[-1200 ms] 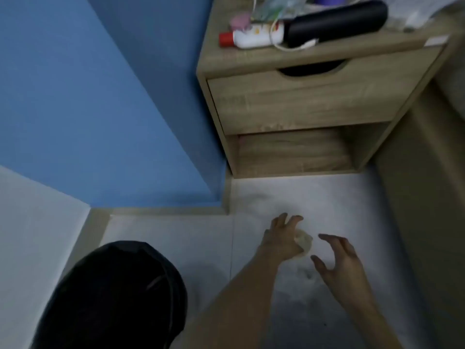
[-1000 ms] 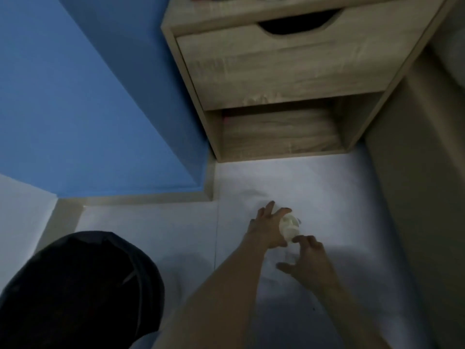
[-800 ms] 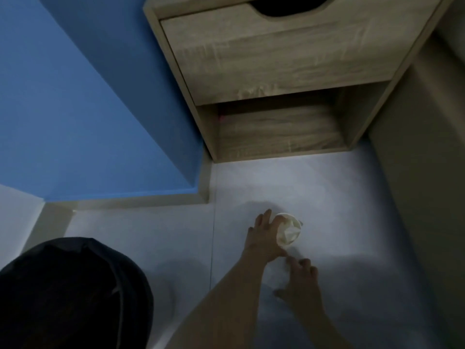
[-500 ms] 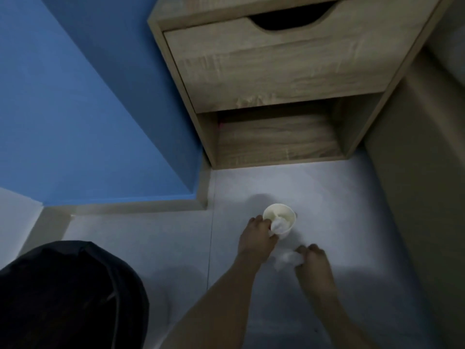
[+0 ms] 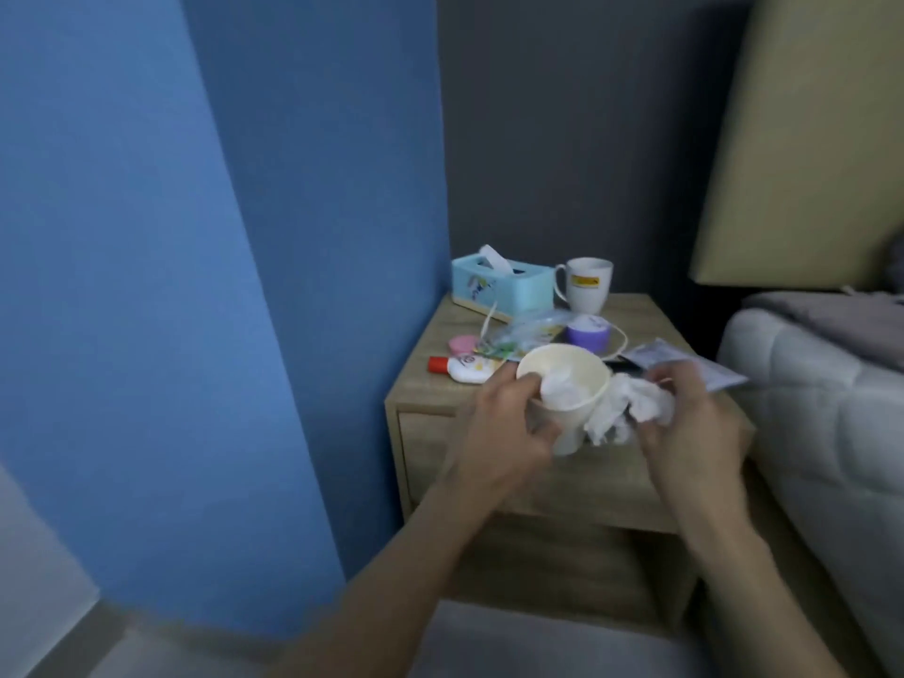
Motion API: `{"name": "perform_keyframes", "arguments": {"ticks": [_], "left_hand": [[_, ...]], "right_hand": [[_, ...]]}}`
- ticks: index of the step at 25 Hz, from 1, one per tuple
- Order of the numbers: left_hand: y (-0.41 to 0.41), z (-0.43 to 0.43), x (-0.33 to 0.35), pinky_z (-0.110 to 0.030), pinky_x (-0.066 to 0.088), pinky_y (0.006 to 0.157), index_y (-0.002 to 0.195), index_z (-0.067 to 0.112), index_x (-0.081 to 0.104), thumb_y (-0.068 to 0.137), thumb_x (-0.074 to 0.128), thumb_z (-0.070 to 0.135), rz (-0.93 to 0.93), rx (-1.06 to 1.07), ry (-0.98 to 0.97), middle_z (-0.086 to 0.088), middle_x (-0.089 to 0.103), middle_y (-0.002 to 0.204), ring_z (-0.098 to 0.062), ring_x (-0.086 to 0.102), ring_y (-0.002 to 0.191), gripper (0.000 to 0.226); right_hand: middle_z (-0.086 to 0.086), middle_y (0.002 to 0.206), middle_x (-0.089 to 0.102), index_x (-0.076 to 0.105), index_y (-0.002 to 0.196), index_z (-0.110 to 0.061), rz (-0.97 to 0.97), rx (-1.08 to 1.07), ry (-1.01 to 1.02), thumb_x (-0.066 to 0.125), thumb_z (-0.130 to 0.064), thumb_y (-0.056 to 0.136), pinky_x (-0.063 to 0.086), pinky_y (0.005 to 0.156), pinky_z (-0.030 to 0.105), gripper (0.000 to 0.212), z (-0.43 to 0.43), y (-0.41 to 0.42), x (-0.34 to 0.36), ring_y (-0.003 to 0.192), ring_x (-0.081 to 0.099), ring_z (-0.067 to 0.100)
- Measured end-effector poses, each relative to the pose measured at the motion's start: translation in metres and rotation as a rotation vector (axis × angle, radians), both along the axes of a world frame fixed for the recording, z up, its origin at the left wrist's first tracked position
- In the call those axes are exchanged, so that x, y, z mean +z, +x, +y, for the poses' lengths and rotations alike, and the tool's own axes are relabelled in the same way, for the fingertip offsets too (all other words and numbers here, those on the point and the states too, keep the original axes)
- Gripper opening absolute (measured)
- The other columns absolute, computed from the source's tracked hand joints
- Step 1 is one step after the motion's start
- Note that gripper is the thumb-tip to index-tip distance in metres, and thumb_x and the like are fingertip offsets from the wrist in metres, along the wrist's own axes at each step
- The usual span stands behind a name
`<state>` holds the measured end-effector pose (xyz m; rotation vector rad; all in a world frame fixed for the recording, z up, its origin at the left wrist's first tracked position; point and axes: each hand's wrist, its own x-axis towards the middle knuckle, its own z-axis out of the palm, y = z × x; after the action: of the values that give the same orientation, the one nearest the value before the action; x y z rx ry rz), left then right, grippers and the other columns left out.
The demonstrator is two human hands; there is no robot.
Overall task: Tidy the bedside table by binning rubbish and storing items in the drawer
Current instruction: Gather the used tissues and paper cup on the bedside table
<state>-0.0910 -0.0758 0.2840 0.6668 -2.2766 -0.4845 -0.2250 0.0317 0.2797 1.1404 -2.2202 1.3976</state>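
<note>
My left hand (image 5: 506, 433) grips a cream paper cup (image 5: 562, 384) with a crumpled tissue inside it, held in front of the wooden bedside table (image 5: 430, 379). My right hand (image 5: 685, 428) holds a crumpled white tissue (image 5: 621, 413) just right of the cup. On the tabletop lie a white bottle with a red cap (image 5: 464, 368), a pink lid (image 5: 462, 343), a plastic wrapper (image 5: 523, 335), a purple jar (image 5: 588, 331), a white mug (image 5: 588, 284), a blue tissue box (image 5: 499, 286) and a grey packet (image 5: 685, 364). The drawer front (image 5: 430, 447) is closed.
A blue wall stands to the left and a grey wall behind the table. A bed with a grey blanket (image 5: 822, 384) and a beige headboard (image 5: 802, 139) flanks the table on the right. An open shelf (image 5: 562, 570) sits under the drawer. The bin is out of view.
My view has risen from the floor to the tabletop. Both hands have lifted the cup and the loose tissue off the floor to table height. The black bin has left the frame.
</note>
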Motion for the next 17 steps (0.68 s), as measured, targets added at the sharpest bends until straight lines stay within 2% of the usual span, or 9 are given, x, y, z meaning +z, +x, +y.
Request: {"name": "perform_keyframes", "arguments": {"ticks": [2,5,8,13,17], "left_hand": [[-0.018,-0.021,0.029,-0.034,0.046,0.075,0.094,0.009,0.061,0.076,0.061,0.019,-0.019,0.064,-0.008,-0.006,0.058,0.102,-0.021,0.052,0.088,0.021],[-0.037,-0.055,0.050,-0.043,0.047,0.090,0.103,0.009,0.060,0.076,0.059,0.018,-0.065,0.109,0.087,-0.012,0.059,0.115,-0.030,0.055,0.103,0.029],[-0.059,-0.099,0.059,-0.042,0.048,0.090,0.114,0.009,0.057,0.081,0.059,0.019,-0.081,0.158,0.161,-0.011,0.054,0.123,-0.031,0.053,0.110,0.035],[-0.087,-0.153,0.051,-0.039,0.048,0.086,0.115,0.009,0.056,0.084,0.060,0.025,-0.203,0.259,0.141,-0.013,0.054,0.122,-0.031,0.055,0.107,0.035],[-0.090,-0.184,0.043,-0.039,0.047,0.087,0.115,0.008,0.055,0.085,0.061,0.026,-0.203,0.346,0.174,-0.014,0.055,0.122,-0.032,0.055,0.109,0.036]], "right_hand": [[0.018,0.076,0.061,0.058,0.089,-0.008,0.057,0.005,-0.002,0.064,-0.004,0.078,0.028,0.063,0.026,0.013,-0.023,-0.022,0.025,0.071,0.052,0.027],[0.028,0.076,0.065,0.050,0.073,-0.012,0.131,-0.030,0.076,0.064,-0.014,0.078,0.026,0.058,0.028,0.015,-0.058,-0.050,0.045,0.073,0.060,0.041],[0.028,0.084,0.067,0.064,0.083,0.000,0.200,-0.064,0.115,0.066,-0.012,0.078,0.030,0.061,0.027,0.014,-0.098,-0.086,0.056,0.078,0.062,0.041],[0.024,0.093,0.070,0.068,0.104,-0.007,0.219,-0.097,0.200,0.066,-0.014,0.079,0.037,0.060,0.030,0.025,-0.149,-0.115,0.060,0.085,0.064,0.039],[0.025,0.091,0.070,0.068,0.099,-0.004,0.216,0.013,0.205,0.063,-0.007,0.079,0.034,0.061,0.027,0.021,-0.194,-0.114,0.053,0.084,0.064,0.038]]}}
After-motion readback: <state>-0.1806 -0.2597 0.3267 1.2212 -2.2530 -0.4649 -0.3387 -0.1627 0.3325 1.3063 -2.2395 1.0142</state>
